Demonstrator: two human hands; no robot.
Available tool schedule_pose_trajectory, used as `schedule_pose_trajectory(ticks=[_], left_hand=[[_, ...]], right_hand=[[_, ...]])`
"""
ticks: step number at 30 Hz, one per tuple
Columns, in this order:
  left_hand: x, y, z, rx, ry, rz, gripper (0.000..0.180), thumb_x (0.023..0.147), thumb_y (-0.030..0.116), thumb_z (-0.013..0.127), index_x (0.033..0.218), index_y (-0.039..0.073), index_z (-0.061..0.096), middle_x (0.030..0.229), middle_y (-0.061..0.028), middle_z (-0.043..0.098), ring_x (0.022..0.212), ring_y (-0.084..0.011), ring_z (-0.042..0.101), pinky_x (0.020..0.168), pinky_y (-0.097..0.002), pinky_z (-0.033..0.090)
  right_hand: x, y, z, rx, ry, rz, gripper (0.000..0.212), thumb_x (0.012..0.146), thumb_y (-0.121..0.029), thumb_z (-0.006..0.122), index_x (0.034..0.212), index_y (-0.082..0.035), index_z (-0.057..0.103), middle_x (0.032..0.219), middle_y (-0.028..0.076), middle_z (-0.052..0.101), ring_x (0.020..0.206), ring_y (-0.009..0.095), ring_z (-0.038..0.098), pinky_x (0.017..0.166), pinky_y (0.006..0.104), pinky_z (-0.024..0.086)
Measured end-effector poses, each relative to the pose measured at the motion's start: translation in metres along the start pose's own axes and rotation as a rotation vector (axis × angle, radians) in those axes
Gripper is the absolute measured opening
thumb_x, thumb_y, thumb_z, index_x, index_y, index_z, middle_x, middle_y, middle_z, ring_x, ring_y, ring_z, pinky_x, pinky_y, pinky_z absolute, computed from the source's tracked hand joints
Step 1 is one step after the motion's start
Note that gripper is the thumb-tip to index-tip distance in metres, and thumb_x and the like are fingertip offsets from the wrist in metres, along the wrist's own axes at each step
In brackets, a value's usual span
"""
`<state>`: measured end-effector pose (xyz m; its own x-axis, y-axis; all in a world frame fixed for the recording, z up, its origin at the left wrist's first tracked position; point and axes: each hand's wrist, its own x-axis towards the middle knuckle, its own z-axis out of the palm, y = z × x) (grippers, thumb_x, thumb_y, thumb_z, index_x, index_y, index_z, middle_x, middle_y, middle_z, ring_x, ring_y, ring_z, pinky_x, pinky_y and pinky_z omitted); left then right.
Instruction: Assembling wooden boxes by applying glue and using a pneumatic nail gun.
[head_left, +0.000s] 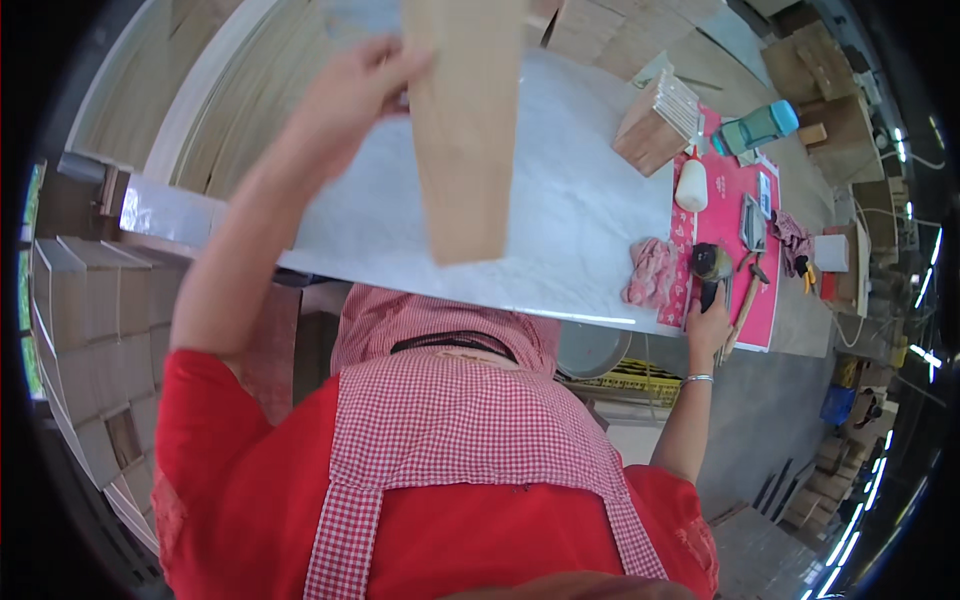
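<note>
Raised over the table, my left hand [345,110] pinches the left edge of a long, pale wooden board [465,150]. The board stands out lengthwise in front of me, slightly blurred, its near end above the white tabletop [580,220]. At the right, my right hand [709,325] is wrapped round the handle of a dark pistol-grip power tool [711,263], which rests on a pink mat [735,190]. A crumpled pink-and-white cloth [652,272] lies just left of the tool. A hammer [745,300] is close to the right of this hand.
A white glue bottle [691,186], a teal water bottle [757,127] and a metal clip-like tool [753,222] lie on or by the mat. Beyond them stands a block of stacked wooden pieces [655,125]. Long boards [215,110] are piled at the left, with stacked panels [100,310] below.
</note>
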<state>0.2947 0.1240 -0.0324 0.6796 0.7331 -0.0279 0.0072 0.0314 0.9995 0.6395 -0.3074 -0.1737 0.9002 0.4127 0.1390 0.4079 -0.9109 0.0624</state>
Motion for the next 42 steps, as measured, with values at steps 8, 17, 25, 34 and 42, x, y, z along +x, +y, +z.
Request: schedule_pose_trajectory(ticks=[8,17,25,34,42], left_hand=[[-0.092,-0.116,0.009,-0.543,0.342,-0.392,0.031,0.102,0.018,0.055,0.129,0.004,0.05,0.124,-0.0088,0.062,0.111,-0.0195,0.064,0.091,-0.0352,0.054],[-0.108,-0.125,0.015,-0.626,0.382,-0.35,0.027,0.102,0.019,0.055,0.125,0.004,0.051,0.119,-0.0075,0.063,0.105,-0.0184,0.065,0.09,-0.0348,0.053],[-0.115,-0.12,0.053,0.236,-0.341,-0.411,0.026,0.094,0.017,0.067,0.116,0.003,0.061,0.106,-0.0124,0.067,0.1,-0.0237,0.067,0.084,-0.0339,0.053],[-0.013,-0.131,0.133,1.324,-0.495,0.56,0.088,0.062,0.053,0.084,0.131,0.007,0.054,0.126,-0.0145,0.056,0.116,-0.031,0.054,0.099,-0.046,0.04],[-0.007,-0.095,0.13,1.25,-0.605,0.453,0.09,0.056,0.046,0.086,0.128,0.003,0.054,0.121,-0.0159,0.056,0.106,-0.0323,0.058,0.091,-0.0434,0.045]], right_hand=[[0.047,-0.117,-0.026,0.747,0.162,-0.131,0.044,0.084,-0.02,0.076,0.119,0.002,0.062,0.109,0.018,0.061,0.082,0.026,0.064,0.077,0.0359,0.053],[0.118,-0.204,0.062,0.697,0.589,-0.043,0.04,0.08,-0.022,0.081,0.106,0.005,0.066,0.106,0.017,0.059,0.077,0.024,0.063,0.071,0.0341,0.053],[0.05,-0.2,0.024,1.17,0.294,0.028,0.028,0.081,-0.018,0.079,0.091,0.002,0.062,0.074,0.009,0.059,0.06,0.019,0.058,0.061,0.0327,0.05],[-0.112,-0.187,-0.005,1.133,0.181,-0.113,0.021,0.085,-0.012,0.072,0.095,0.001,0.058,0.071,0.007,0.054,0.055,0.016,0.051,0.057,0.0316,0.046],[-0.095,-0.2,0.005,1.079,0.146,-0.306,0.05,0.08,-0.004,0.068,0.129,0.0,0.055,0.091,0.015,0.061,0.071,0.031,0.062,0.063,0.0394,0.052]])
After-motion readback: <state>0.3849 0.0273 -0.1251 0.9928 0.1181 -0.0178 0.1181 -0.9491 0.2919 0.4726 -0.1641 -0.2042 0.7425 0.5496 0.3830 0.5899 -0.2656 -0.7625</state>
